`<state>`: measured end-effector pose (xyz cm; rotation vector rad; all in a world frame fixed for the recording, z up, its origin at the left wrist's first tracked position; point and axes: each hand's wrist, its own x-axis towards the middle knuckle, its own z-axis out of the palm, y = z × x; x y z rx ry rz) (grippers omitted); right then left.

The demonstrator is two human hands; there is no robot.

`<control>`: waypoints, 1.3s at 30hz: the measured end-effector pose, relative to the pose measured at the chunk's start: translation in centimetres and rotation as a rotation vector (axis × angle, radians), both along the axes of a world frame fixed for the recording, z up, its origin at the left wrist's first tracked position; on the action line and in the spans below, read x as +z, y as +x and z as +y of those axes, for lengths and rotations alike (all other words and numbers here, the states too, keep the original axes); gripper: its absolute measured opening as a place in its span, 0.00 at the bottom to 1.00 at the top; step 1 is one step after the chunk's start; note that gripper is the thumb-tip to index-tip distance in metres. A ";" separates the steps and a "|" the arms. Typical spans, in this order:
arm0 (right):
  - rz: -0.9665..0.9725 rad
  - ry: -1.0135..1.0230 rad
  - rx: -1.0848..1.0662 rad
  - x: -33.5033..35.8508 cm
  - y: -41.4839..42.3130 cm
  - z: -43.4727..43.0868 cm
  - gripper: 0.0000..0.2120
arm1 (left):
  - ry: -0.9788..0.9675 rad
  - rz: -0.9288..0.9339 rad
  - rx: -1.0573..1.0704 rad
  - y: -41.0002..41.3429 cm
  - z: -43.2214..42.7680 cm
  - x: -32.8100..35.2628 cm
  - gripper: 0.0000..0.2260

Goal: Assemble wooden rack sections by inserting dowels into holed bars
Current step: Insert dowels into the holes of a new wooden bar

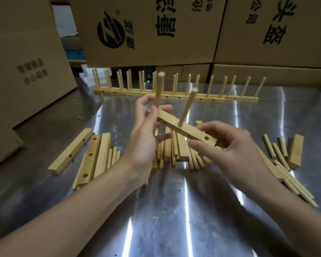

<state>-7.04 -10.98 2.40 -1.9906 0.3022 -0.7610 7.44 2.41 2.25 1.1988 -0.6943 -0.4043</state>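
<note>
Above the middle of the table [174,210], held clear of its surface: holed bar [185,129], tilted, right end lower. Seated in it and standing up: first dowel [159,91] at the left end, second dowel [186,108] near the middle, leaning away from the first rather than parallel; both tips blurred. At the right end, one empty hole [206,138]. Left hand [145,134] curled round the bar's left end at the first dowel's base; right hand [228,145] pinching the right end between thumb and fingers, no dowel seen in it. Risks, as judged: second dowel possibly skewed or not fully home; if pressed on at that angle, could jam or split the hole. Unsupported in the air, could also twist in the grip and shed a loose dowel. Directly beneath, loose dowels [174,156] heaped mid-table; spare bars [90,158] toward the left edge. Along the far edge, finished sections [176,94] in a row, cardboard boxes [148,30] behind.
</note>
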 end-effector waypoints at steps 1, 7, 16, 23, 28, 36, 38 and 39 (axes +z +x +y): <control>-0.006 -0.036 -0.032 0.2 0.0 -0.3 0.08 | 0.019 -0.001 -0.003 0.1 0.1 0.0 0.12; -0.027 -0.163 -0.148 0.2 -0.3 -0.9 0.10 | -0.018 0.105 -0.091 0.0 0.4 0.2 0.23; 0.069 -0.304 -0.279 -0.3 -0.3 -1.0 0.08 | -0.043 0.120 -0.207 0.2 0.8 1.1 0.49; 0.199 -0.089 0.085 0.6 -0.6 -0.5 0.30 | -0.046 0.107 -0.233 1.1 0.9 1.4 0.43; 0.198 0.094 0.291 1.5 -0.7 0.0 0.31 | -0.061 0.120 -0.348 1.5 1.4 2.0 0.55; 0.142 0.194 0.234 0.1 -0.2 1.0 0.35 | -0.082 0.201 -0.397 0.4 1.1 1.3 0.52; 0.103 0.202 0.213 -0.2 -0.1 1.1 0.34 | -0.098 0.217 -0.373 0.1 0.9 1.3 0.52; 0.089 0.206 0.212 -0.3 0.0 1.1 0.34 | -0.105 0.224 -0.363 -0.1 0.9 1.2 0.51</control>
